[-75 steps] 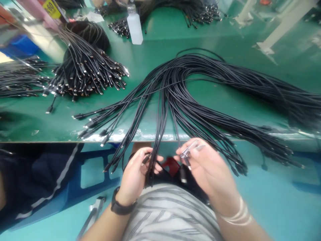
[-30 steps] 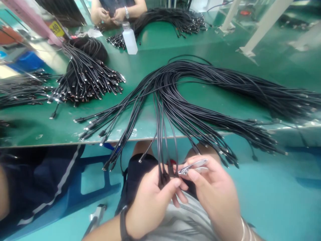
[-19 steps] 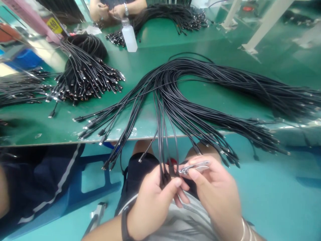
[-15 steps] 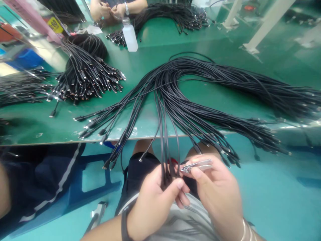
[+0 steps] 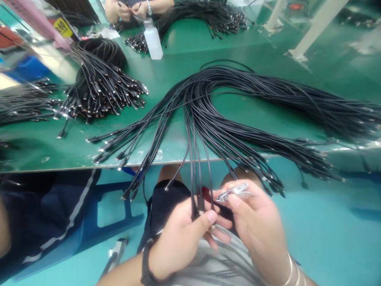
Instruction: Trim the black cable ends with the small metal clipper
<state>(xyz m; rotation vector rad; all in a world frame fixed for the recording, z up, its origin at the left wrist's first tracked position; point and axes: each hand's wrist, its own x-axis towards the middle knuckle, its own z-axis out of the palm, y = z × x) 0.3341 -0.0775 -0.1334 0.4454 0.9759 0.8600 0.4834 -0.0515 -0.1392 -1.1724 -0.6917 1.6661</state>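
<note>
Left hand (image 5: 181, 242) closed snugly around a few black cables (image 5: 196, 174) drooping from the desk (image 5: 44, 153) edge ahead of it, right hand (image 5: 256, 226) pinching steel nail clippers (image 5: 233, 192) just beside the gathered cable ends.

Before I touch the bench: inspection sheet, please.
surface: green bench, pale marks near its front edge.
job's things: black cables fanned across the bench, and a metal nail clipper.
clutter: white bottle on the far side.
grippers: none; left hand holds several cables, right hand holds the clipper.
cables: many hang over the front edge; one heap at left, another farther back.
surroundings: co-worker's hands beyond the bench, teal floor.
</note>
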